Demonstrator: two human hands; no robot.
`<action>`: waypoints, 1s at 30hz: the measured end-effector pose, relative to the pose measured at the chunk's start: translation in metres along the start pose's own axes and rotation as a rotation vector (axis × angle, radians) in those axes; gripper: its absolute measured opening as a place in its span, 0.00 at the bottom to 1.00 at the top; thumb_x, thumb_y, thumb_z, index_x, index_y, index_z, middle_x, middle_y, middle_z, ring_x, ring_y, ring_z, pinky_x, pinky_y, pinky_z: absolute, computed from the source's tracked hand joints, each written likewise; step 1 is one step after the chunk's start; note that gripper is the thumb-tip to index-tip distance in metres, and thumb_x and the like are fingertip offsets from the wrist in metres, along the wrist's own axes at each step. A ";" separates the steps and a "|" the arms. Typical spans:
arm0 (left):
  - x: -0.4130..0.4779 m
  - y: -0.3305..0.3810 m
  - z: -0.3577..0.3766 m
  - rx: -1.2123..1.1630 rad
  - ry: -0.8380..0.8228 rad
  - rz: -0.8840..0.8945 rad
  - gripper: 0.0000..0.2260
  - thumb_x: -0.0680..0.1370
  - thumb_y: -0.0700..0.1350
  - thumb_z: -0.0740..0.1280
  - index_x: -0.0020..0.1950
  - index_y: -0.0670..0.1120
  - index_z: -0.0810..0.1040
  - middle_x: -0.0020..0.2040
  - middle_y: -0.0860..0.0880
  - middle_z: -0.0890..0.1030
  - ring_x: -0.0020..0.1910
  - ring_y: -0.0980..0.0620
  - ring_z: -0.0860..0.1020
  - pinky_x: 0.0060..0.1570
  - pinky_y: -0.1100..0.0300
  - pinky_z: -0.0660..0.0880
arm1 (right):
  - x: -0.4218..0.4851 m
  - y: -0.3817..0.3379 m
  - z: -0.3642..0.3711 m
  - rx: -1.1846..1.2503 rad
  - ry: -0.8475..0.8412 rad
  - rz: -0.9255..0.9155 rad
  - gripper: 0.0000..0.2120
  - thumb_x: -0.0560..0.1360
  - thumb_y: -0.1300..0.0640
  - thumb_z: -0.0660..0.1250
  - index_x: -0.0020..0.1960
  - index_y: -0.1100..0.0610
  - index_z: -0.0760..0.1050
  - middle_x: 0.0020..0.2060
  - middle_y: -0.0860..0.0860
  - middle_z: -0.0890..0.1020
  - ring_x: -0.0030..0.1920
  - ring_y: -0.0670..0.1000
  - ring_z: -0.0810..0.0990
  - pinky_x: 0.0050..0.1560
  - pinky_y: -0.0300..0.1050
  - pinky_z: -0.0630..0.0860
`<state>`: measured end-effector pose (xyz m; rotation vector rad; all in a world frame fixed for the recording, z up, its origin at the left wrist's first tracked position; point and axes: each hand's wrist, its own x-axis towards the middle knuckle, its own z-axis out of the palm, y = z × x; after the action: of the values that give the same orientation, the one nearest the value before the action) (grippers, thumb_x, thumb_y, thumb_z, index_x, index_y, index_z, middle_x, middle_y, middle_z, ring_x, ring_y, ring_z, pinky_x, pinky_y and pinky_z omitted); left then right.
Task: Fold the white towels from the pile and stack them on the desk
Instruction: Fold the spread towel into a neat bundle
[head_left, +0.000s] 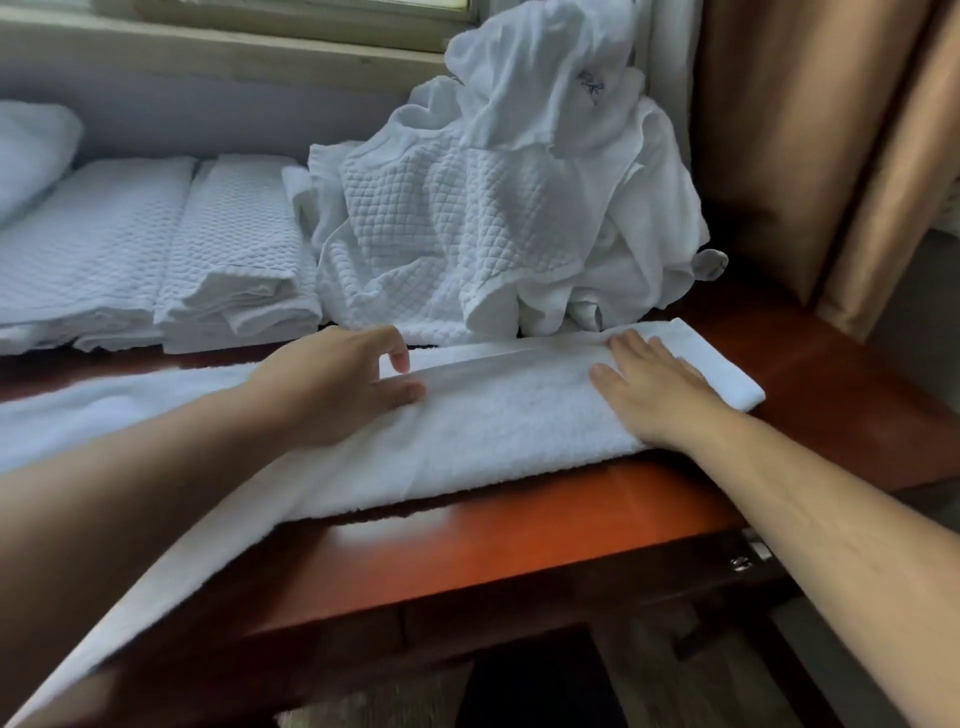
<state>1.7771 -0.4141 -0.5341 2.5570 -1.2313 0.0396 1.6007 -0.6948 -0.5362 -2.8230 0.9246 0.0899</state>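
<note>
A long white towel (498, 415) lies folded lengthwise across the reddish wooden desk (519, 535), its left end hanging off the front edge. My right hand (649, 389) lies flat on the towel's right part, fingers straight. My left hand (337, 384) rests on the towel's middle with fingers loosely bent over the fold line, gripping nothing that I can see. Behind the towel rises a crumpled pile of white towels (498, 208). To its left stand stacks of folded white towels (228, 260).
A window sill and wall run along the back. Brown curtains (810, 156) hang at the right, close to the desk's end. A further white bundle (31, 150) sits at the far left. A drawer fitting (748, 556) shows under the desk's right front.
</note>
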 end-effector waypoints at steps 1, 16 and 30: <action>-0.008 -0.005 -0.004 -0.019 -0.002 -0.012 0.16 0.73 0.69 0.63 0.52 0.62 0.71 0.39 0.58 0.77 0.38 0.60 0.75 0.35 0.58 0.69 | 0.001 -0.010 -0.002 -0.028 0.015 0.032 0.28 0.83 0.44 0.48 0.79 0.57 0.59 0.79 0.52 0.60 0.76 0.57 0.59 0.75 0.57 0.59; -0.191 -0.133 -0.058 -0.038 0.276 -0.478 0.13 0.82 0.54 0.61 0.63 0.56 0.80 0.65 0.53 0.78 0.66 0.47 0.71 0.65 0.52 0.66 | -0.110 -0.292 0.032 0.094 -0.052 -1.324 0.34 0.66 0.34 0.76 0.68 0.44 0.73 0.65 0.46 0.72 0.65 0.47 0.67 0.69 0.47 0.66; -0.202 -0.173 -0.083 -0.504 0.150 -0.419 0.12 0.83 0.54 0.63 0.55 0.50 0.84 0.56 0.51 0.83 0.54 0.56 0.79 0.59 0.55 0.73 | -0.083 -0.330 0.038 0.608 0.072 -1.073 0.09 0.77 0.46 0.71 0.40 0.44 0.75 0.31 0.42 0.78 0.37 0.39 0.77 0.37 0.30 0.68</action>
<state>1.7913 -0.1357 -0.5302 2.2556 -0.5419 -0.1487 1.7288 -0.3776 -0.5175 -2.3503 -0.5506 -0.3592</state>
